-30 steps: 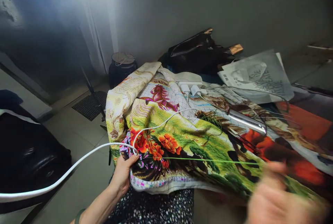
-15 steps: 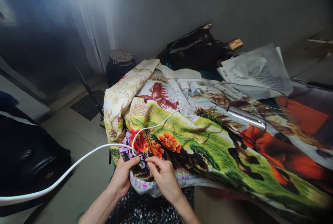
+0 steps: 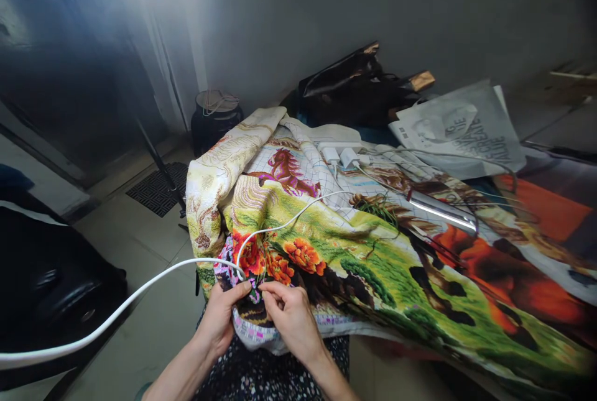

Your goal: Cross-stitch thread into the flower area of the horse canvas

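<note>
So we've got a big embroidered cloth (image 3: 347,236) bunched up in front of us, its near edge just above the dark speckled clothing (image 3: 270,373) on the lap and the rest running off to the right, with orange flowers and a reddish horse on it. Our left hand (image 3: 218,317) is clamped on the near left corner, thumb on top, and our right hand (image 3: 296,320) is just beside it, thumb and index finger bent down at the dark patch below the flowers; we can't tell if those fingertips are closed on anything. A white cable (image 3: 163,273) curves in from the left and bends right by the left thumb. On the cloth we have two white plugs (image 3: 347,157), a clump of green thread (image 3: 380,211) and a slim shiny device (image 3: 443,212). As for containers, behind the cloth there's a glossy black bag (image 3: 338,93) lying slumped, and a brown piece (image 3: 422,81) shows at its right end, maybe part of it, maybe not. Next to it a pale printed bag (image 3: 466,133) leans over, contents hidden from us. Back left, a dark round container (image 3: 212,126) has a light top with thin cord lying on it, so we can't see inside that one either
</note>
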A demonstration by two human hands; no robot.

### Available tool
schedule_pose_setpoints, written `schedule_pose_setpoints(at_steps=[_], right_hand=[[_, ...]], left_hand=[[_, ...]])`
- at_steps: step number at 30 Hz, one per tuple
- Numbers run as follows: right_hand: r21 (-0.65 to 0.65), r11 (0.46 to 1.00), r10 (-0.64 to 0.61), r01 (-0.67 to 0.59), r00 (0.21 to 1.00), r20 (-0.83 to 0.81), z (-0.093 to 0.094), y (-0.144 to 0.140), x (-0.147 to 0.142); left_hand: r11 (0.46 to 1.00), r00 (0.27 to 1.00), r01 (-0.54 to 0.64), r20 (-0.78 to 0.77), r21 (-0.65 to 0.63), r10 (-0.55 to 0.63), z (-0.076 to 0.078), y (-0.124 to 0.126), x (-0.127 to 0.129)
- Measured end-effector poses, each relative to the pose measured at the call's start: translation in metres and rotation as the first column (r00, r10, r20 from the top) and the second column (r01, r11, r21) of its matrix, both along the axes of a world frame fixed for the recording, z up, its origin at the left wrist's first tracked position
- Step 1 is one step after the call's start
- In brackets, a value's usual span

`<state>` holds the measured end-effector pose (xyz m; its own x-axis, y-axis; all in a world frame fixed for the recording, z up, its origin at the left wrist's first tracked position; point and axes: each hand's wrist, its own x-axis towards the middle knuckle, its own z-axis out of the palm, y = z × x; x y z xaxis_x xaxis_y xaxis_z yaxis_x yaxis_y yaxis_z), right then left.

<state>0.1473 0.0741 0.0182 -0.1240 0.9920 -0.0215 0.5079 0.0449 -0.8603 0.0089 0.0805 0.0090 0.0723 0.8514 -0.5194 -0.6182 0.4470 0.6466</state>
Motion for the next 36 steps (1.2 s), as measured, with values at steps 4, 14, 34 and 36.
schedule_pose_setpoints(at_steps=[4,14,34,36], right_hand=[[0.038,0.999,-0.016,0.015,0.999,0.05,0.003,-0.001,-0.003],[0.132,0.98,0.142,-0.148,0.988,0.053,0.006,0.011,0.011],[0.25,0.956,0.169,-0.153,0.985,-0.041,-0.002,0.018,0.011],[0.277,0.945,0.18,-0.172,0.984,-0.005,-0.002,0.018,0.011]], left_hand=[[1.0,1.0,-0.001,0.001,0.0,0.001,-0.002,-0.001,0.0],[1.0,1.0,0.0,0.01,-0.013,0.0,0.0,0.002,0.001],[0.999,0.997,0.014,0.082,-0.033,-0.011,0.004,0.002,0.002],[0.999,0.997,0.014,0.082,-0.03,-0.011,0.003,0.001,0.002]])
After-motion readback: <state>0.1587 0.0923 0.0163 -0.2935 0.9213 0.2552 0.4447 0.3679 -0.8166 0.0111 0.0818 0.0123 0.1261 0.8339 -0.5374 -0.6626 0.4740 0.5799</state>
